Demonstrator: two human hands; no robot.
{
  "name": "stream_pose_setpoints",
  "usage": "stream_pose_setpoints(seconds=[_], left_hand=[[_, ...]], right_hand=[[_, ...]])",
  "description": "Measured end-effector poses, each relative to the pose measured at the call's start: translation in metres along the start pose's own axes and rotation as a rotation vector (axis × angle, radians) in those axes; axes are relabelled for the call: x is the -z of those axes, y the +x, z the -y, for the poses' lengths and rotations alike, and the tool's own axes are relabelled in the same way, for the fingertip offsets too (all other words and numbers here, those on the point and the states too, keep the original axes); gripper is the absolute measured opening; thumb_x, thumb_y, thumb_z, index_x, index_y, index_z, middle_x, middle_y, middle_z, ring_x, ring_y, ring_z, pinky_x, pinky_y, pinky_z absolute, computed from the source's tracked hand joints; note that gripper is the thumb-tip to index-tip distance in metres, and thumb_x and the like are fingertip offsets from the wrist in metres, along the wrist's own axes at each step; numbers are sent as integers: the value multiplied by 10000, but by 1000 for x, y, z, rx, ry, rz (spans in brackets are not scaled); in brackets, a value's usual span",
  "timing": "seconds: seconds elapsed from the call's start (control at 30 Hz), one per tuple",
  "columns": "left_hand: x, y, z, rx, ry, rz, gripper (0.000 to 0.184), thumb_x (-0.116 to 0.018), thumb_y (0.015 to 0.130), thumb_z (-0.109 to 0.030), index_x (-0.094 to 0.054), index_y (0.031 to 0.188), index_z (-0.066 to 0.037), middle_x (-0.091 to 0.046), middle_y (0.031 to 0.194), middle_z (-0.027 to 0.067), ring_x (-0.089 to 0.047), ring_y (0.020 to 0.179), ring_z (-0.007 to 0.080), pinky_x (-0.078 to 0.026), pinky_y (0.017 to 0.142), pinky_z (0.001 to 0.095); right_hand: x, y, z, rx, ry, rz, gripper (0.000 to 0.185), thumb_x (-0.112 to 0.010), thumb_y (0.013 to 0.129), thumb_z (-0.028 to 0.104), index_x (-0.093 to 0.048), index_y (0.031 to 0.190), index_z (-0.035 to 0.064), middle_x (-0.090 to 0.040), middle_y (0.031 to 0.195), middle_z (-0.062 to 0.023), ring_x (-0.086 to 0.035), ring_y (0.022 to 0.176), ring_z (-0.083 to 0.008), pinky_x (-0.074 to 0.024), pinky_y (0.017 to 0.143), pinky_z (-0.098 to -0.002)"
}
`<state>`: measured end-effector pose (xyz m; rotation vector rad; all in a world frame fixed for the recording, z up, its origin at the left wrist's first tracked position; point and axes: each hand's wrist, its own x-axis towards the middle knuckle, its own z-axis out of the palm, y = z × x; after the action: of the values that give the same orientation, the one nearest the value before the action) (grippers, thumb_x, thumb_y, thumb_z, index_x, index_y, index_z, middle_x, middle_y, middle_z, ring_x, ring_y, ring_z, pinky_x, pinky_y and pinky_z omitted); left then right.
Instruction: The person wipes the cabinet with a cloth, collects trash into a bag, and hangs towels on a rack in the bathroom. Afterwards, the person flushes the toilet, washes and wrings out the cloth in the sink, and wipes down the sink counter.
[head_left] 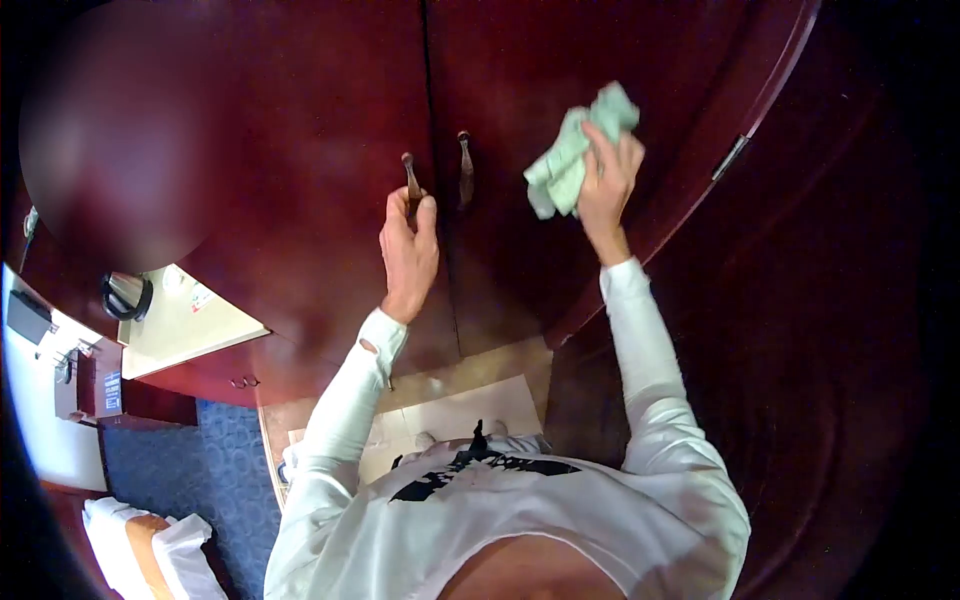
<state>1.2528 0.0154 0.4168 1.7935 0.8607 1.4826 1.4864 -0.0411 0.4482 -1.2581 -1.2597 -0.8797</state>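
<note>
Two tall dark red cabinet doors (330, 90) fill the view ahead, with a narrow dark gap between them. My left hand (410, 250) has its thumb and fingers closed round the lower end of the left door handle (411, 172). The right door handle (466, 170) stands beside it, untouched. On the right door, my right hand (608, 180) holds a crumpled pale green cloth (566, 165), which lies against or very near the door surface. The fingers are pressed on the cloth, and part of it sticks out above them.
A steel and black kettle (127, 297) sits by a cream countertop (185, 325) at the left. Below are blue patterned carpet (235, 470) and a bed with white and orange covers (150, 545). A metal hinge (731, 158) shows at the right.
</note>
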Motion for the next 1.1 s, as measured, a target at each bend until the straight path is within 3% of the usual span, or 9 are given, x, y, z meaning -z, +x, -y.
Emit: stream_pose_setpoints(seconds=[0.2, 0.27, 0.33, 0.5, 0.67, 0.77, 0.9, 0.97, 1.1], left_hand=[[36, -59, -33, 90, 35, 33, 159, -498, 889, -160, -489, 904, -3, -492, 645, 34, -437, 588, 106, -369, 543, 258], [50, -80, -55, 170, -111, 33, 111, -463, 903, -124, -488, 868, -21, -420, 745, -18, -367, 685, 67, -323, 599, 211], [63, -100, -61, 180, -157, 19, 187, -393, 926, -145, -469, 804, -25, -398, 748, -17, -358, 676, 67, -310, 587, 207], [82, -139, -59, 251, -490, -134, 198, -387, 928, -216, -433, 850, -40, -465, 774, 57, -406, 644, 112, -370, 606, 259], [94, -152, -67, 164, -528, -149, 215, -426, 924, -279, -428, 876, -69, -435, 756, 22, -397, 622, 107, -357, 578, 246], [103, -158, -66, 162, -509, -147, 181, -386, 947, -267, -453, 950, -98, -415, 731, -19, -376, 561, 87, -355, 519, 229], [111, -166, -60, 156, -520, -120, 183, -425, 932, -268, -451, 986, -94, -418, 734, -17, -375, 573, 88, -348, 527, 233], [107, -162, -69, 174, -525, -159, 173, -420, 931, -254, -440, 925, -82, -418, 716, -2, -375, 585, 91, -343, 543, 236], [97, -157, -68, 178, -520, -173, 183, -413, 934, -239, -424, 859, -71, -414, 695, 14, -371, 601, 97, -335, 563, 241]], right_hand=[[-51, 152, 49, 455, -29, -331, 303, -582, 719, 195, -630, 1012, 138, -549, 1030, -96, -451, 976, -300, -336, 766, -446], [-41, 146, 99, 340, -177, -295, 355, -568, 712, 131, -609, 1064, 136, -545, 1055, -105, -436, 1004, -321, -330, 771, -437], [-45, 119, 100, 264, -249, -133, 421, -541, 701, 72, -571, 1116, 135, -531, 1099, -100, -422, 1058, -315, -328, 791, -420], [-73, -29, 82, 211, -29, 35, 552, -791, 446, 209, -675, 983, 259, -478, 1251, -54, -349, 1158, -337, -286, 842, -399], [-88, -138, 44, 228, -75, -21, 291, -737, 567, 258, -681, 851, 288, -474, 1198, -46, -361, 1126, -302, -316, 837, -421], [-68, -174, 11, 385, -29, 270, 199, -703, 638, 233, -658, 816, 312, -488, 1168, 16, -383, 1143, -251, -319, 802, -452], [-57, -104, -36, 408, -71, 4, 179, -645, 734, 240, -634, 910, 270, -547, 1074, -62, -501, 968, -308, -382, 772, -446], [-35, -38, -47, 324, -110, -187, 428, -671, 684, 186, -598, 1105, 213, -520, 1115, -105, -405, 1060, -338, -358, 878, -458], [-2, 51, -79, 21, -196, -279, 430, -663, 683, 181, -590, 1106, 162, -496, 1093, -176, -381, 1008, -330, -346, 868, -434]])
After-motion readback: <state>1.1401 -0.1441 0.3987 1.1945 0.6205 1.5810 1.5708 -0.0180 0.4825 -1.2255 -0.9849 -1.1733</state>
